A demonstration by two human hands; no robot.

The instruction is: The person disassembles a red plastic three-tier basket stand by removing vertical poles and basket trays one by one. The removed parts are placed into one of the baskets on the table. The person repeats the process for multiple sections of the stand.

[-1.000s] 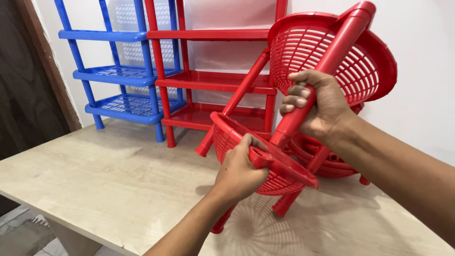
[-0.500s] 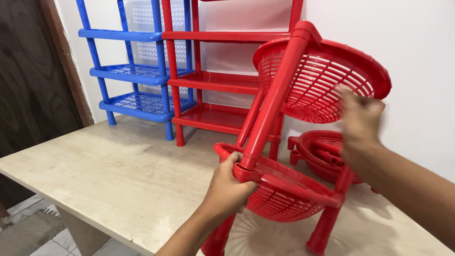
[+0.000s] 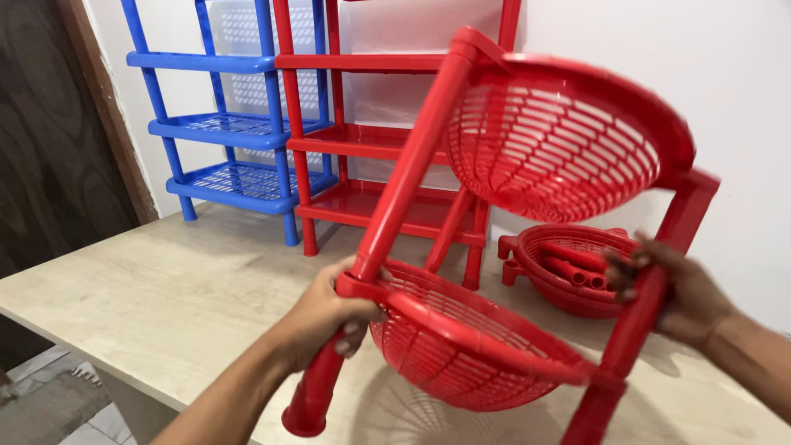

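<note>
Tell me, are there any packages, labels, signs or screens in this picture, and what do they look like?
None show: only plain plastic racks, the red basket rack in the left hand and right hand, the blue shelf and red shelf behind.

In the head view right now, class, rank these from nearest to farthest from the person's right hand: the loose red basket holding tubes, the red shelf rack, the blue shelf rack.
Measured from the right hand, which grips a red post:
1. Loose red basket, just to the hand's left, by the wall.
2. Red shelf rack, farther left, against the wall.
3. Blue shelf rack, farthest left, near the dark door.
</note>
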